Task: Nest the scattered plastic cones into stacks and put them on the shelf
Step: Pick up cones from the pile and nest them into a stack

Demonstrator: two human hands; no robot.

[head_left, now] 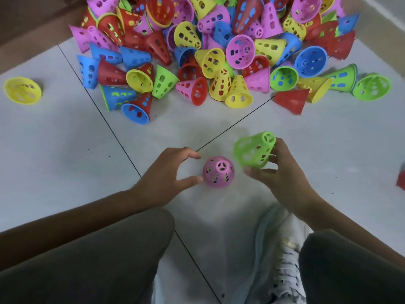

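Pale glossy floor tiles [65,150] with thin dark grout lines, and a person crouched over them: dark trouser knees at the bottom edge and a light laced sneaker [282,255] between them.

Right hand [282,174] is gripping a green cone [254,150], fingers curled round its side near the narrow top and thumb under the wide rim. The cone is up off the floor and tilted, small spoked tip pointing up and away, open mouth facing down-left. It's thin moulded plastic with rows of little rectangular cutouts, slightly motion-blurred.

Just left of that grip and a bit lower, a pink cone [218,172] stands upright on the tile, wide end down, same perforated walls and a round three-spoke cap on top. Something yellow shows through its holes, but can't tell what. The left hand [166,170] sits on its far side, relaxed and spread, thumb and forefinger bracketing the cone with the tips at or nearly at its wall, not clenched round it.

Further out past both hands is the big pile of cones [197,47]: red, blue, yellow, pink, green, lying every which way, some already nested. One yellow cone [23,90] lies alone well off to the left of the pile.
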